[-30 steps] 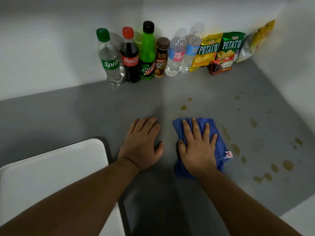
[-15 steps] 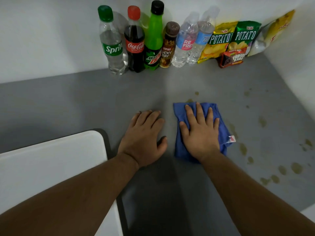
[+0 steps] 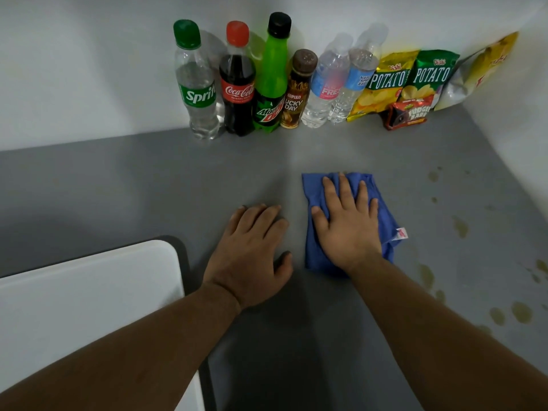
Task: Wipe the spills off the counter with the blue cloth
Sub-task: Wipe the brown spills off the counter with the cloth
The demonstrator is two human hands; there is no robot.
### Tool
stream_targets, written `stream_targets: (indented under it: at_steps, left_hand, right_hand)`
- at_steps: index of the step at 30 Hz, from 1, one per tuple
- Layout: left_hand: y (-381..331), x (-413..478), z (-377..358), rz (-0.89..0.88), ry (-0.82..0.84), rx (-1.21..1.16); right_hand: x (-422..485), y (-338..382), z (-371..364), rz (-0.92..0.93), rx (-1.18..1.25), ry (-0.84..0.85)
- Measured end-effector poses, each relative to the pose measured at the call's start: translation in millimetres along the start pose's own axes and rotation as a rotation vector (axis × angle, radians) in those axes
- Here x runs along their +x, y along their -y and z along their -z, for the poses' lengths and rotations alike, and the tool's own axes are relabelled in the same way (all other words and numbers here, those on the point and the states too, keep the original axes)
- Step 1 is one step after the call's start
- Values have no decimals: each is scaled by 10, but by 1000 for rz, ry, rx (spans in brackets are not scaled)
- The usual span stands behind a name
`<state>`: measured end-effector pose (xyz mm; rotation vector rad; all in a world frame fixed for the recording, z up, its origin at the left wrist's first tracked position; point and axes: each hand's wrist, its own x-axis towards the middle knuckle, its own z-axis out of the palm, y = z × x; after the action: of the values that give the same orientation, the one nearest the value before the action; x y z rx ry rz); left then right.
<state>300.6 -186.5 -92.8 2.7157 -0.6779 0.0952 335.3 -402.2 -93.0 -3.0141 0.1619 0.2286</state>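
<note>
My right hand [image 3: 348,229] presses flat on the blue cloth [image 3: 314,256], grip open. Left hand [image 3: 252,256] rests flat. Many spills [image 3: 461,226] remain on the bench [image 3: 118,188].

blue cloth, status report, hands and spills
Right hand flat on blue cloth, left hand flat on counter. Spills remain right of cloth. Nothing in the way.

Two bare forearms, no sleeves in view. Left hand [image 3: 252,256] and right hand [image 3: 347,229] ungloved, no rings, watch or wristband visible. Short, trimmed nails on fingers [image 3: 345,191].
</note>
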Motion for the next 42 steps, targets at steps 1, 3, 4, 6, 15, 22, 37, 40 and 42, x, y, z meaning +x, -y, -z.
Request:
stream_targets:
  at_steps: [1, 3, 4, 6, 15, 22, 37, 40, 42]
  left_hand:
    - [-1, 2, 1, 1, 0, -4]
    - [0, 4, 0, 1, 4, -7]
    - [3, 4, -2, 2, 6, -10]
    - [9, 9, -8, 6, 11, -16]
    - [10, 8, -8, 5, 25, -18]
    - [11, 13, -15, -2, 16, -26]
    - [-5, 19, 11, 2, 28, -13]
    - [-10, 28, 11, 3, 27, -14]
    - [-6, 27, 5, 6, 26, -6]
  right_hand:
    - [-49, -3, -9, 66, 1, 5]
    - [-164, -131, 2, 220, 18, 31]
    - [-197, -237, 18, 286, 24, 49]
    - [-189, -462, 65, 367, 6, 83]
    - [347, -94, 79, 49, 9, -2]
    - [195, -589, 177, 454, -4, 76]
    - [353, -286, 180, 429, 1, 70]
    - [421, -614, 283, 546, -48, 103]
    - [573, -654, 308, 489, -46, 76]
